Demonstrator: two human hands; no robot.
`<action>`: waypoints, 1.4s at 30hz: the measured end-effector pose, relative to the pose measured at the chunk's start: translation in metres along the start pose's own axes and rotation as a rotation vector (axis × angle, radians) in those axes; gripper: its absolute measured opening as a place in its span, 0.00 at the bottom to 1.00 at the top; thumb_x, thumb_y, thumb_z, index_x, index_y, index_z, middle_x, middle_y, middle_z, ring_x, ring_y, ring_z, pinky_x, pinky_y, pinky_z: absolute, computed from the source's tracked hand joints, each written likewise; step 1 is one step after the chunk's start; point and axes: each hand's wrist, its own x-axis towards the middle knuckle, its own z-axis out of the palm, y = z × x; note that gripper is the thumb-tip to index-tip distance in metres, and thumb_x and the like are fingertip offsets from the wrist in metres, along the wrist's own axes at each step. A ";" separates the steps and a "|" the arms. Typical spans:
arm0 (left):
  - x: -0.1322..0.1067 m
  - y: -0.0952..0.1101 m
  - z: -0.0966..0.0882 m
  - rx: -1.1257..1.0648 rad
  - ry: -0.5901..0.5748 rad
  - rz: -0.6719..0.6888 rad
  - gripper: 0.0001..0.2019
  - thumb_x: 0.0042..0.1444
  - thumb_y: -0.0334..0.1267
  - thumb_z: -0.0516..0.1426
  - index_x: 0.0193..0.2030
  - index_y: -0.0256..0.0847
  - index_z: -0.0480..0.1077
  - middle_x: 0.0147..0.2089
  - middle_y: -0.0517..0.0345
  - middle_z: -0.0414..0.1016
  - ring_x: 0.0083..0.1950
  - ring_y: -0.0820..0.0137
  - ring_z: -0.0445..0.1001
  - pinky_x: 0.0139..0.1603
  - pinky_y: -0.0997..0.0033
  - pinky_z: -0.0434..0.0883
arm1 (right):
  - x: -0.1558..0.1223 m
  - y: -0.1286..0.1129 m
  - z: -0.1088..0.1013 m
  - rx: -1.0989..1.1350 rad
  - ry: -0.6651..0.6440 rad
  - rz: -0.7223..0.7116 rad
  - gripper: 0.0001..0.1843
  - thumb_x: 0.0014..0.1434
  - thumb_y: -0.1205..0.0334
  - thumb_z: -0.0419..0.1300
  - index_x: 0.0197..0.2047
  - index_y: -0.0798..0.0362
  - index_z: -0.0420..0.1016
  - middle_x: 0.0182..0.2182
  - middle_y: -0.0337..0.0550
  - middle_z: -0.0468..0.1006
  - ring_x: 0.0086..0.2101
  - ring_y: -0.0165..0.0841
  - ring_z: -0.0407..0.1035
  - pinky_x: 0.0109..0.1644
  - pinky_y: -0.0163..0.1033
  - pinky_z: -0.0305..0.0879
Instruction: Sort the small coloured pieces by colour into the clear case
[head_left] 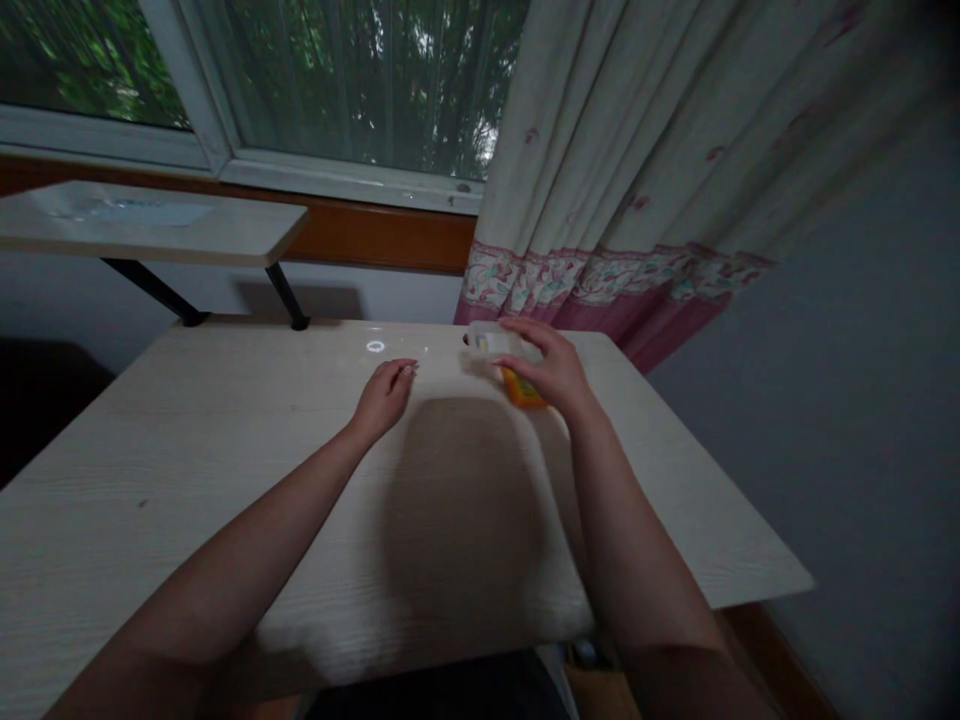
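R hand (pixel 551 370) grips pale item (pixel 487 343), maybe box, by orange block (pixel 523 392) | L hand (pixel 384 397) loose, empty, on table (pixel 225 480) | curtain (pixel 600 270) behind

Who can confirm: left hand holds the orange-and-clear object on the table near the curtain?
Wrong hand. The right hand holds the orange-and-clear object on the table near the curtain. The left hand lies on the tabletop with nothing in it. The head view shows this.
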 end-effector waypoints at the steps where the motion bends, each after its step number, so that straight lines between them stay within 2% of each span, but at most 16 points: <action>1: 0.000 0.000 0.000 0.002 -0.001 0.002 0.16 0.66 0.44 0.48 0.52 0.41 0.72 0.49 0.49 0.76 0.51 0.64 0.73 0.57 0.58 0.68 | 0.002 0.004 -0.016 0.004 0.012 0.019 0.26 0.52 0.50 0.69 0.54 0.45 0.76 0.54 0.45 0.76 0.57 0.43 0.67 0.64 0.54 0.62; 5: 0.001 0.000 0.000 0.016 -0.011 0.001 0.17 0.66 0.44 0.48 0.51 0.41 0.72 0.48 0.49 0.76 0.52 0.64 0.73 0.57 0.59 0.68 | 0.007 0.037 -0.066 0.037 0.032 0.088 0.29 0.49 0.50 0.70 0.54 0.47 0.76 0.53 0.47 0.76 0.54 0.45 0.70 0.62 0.55 0.63; 9: 0.001 0.001 0.000 0.013 -0.010 0.001 0.17 0.66 0.44 0.48 0.51 0.41 0.73 0.48 0.50 0.76 0.51 0.64 0.73 0.57 0.59 0.68 | 0.006 0.076 -0.089 -0.012 0.012 0.105 0.31 0.49 0.50 0.70 0.56 0.47 0.75 0.55 0.48 0.75 0.54 0.45 0.69 0.62 0.57 0.63; 14: 0.000 0.001 0.000 0.018 -0.011 0.006 0.17 0.66 0.45 0.48 0.51 0.41 0.72 0.49 0.50 0.75 0.51 0.64 0.72 0.57 0.60 0.68 | -0.004 0.098 -0.082 -0.117 -0.104 0.171 0.28 0.51 0.49 0.68 0.55 0.45 0.75 0.54 0.48 0.74 0.57 0.45 0.65 0.65 0.59 0.57; 17: -0.001 0.002 -0.001 0.025 -0.012 0.004 0.17 0.66 0.45 0.48 0.51 0.41 0.73 0.48 0.50 0.75 0.51 0.65 0.72 0.57 0.60 0.68 | -0.008 0.096 -0.073 -0.049 -0.113 0.226 0.32 0.48 0.51 0.70 0.57 0.45 0.73 0.57 0.47 0.70 0.58 0.44 0.64 0.62 0.56 0.62; 22: 0.000 0.002 -0.001 0.032 -0.023 0.010 0.17 0.66 0.45 0.48 0.51 0.40 0.73 0.48 0.50 0.76 0.51 0.64 0.72 0.57 0.60 0.68 | -0.009 0.092 -0.066 0.163 -0.170 0.339 0.40 0.45 0.54 0.71 0.62 0.46 0.66 0.52 0.46 0.74 0.47 0.40 0.72 0.53 0.51 0.72; 30: 0.000 0.002 -0.002 0.041 -0.020 0.009 0.18 0.66 0.46 0.48 0.50 0.40 0.73 0.49 0.50 0.76 0.53 0.64 0.72 0.59 0.60 0.67 | -0.015 0.107 -0.077 0.151 -0.161 0.306 0.40 0.42 0.55 0.73 0.59 0.49 0.68 0.51 0.46 0.75 0.49 0.41 0.72 0.57 0.51 0.69; 35: 0.000 0.001 -0.003 0.037 -0.019 0.017 0.18 0.66 0.47 0.48 0.50 0.40 0.74 0.48 0.50 0.76 0.51 0.64 0.73 0.57 0.62 0.68 | -0.012 0.107 -0.086 0.194 -0.177 0.292 0.42 0.43 0.54 0.73 0.61 0.49 0.66 0.52 0.47 0.75 0.51 0.41 0.71 0.59 0.50 0.67; 42: 0.000 0.001 -0.004 0.041 -0.024 0.027 0.18 0.65 0.47 0.48 0.48 0.40 0.74 0.48 0.50 0.76 0.52 0.64 0.72 0.59 0.61 0.67 | -0.018 0.114 -0.079 0.219 -0.215 0.280 0.43 0.44 0.55 0.72 0.62 0.48 0.64 0.58 0.47 0.70 0.55 0.41 0.67 0.62 0.51 0.63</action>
